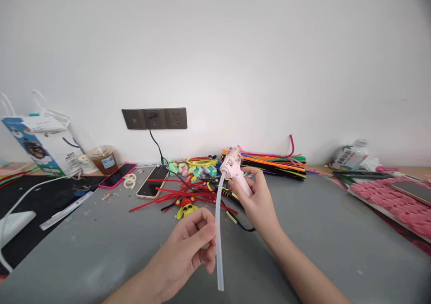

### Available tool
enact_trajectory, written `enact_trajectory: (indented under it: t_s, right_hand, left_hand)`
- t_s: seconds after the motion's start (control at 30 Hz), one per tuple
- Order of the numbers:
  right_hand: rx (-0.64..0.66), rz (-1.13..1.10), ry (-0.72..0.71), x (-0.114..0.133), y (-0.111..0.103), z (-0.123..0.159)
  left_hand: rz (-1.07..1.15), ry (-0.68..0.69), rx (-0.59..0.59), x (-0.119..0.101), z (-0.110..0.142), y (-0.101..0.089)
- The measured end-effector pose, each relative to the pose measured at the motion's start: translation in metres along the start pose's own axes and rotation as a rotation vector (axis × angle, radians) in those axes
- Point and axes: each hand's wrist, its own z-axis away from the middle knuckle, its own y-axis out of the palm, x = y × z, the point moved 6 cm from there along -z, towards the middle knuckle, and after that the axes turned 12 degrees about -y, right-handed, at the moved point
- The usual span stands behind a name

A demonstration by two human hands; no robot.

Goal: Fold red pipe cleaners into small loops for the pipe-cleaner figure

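Near the middle of the frame I have the right hand [261, 203] closed around the pale pink grip of a hot-glue gun [238, 176], thumb on its near side. A long translucent glue stick [219, 254] sticks out of the gun and hangs toward the lower centre. My left hand [183, 252], lower centre-left, is half open with fingers loosely curled just beside the stick; from this angle I can't tell whether the fingertips touch it. Behind the hands lie red pipe cleaners [144, 206] and a small yellow figure [186, 209]. A multicoloured pipe-cleaner bundle [276, 167] sits right of centre, and a lidded drink cup [104, 161] stands at left.
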Motion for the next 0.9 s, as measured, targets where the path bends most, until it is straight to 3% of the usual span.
enact_trajectory:
  t_s: [0.23, 0.43, 0.53, 0.73, 0.9]
  right_hand:
    - [0.082, -0.34, 0.183, -0.006, 0.013, -0.003]
    - [0.022, -0.502, 0.181, -0.005, 0.006, -0.007]
    - [0.058, -0.584, 0.129, -0.001, 0.004, -0.011]
    - [0.174, -0.493, 0.121, 0.002, 0.002, -0.01]
    - [0.24, -0.54, 0.173, 0.002, 0.007, -0.008]
  left_hand:
    - [-0.603, -0.041, 0.023, -0.02, -0.009, 0.01]
    - [-1.166, 0.204, -0.073, -0.045, -0.012, 0.032]
    - [-1.257, 0.29, -0.09, -0.054, -0.014, 0.037]
    - [-1.36, 0.253, -0.177, -0.066, -0.023, 0.035]
    - [-1.334, 0.292, -0.168, -0.067, -0.025, 0.035]
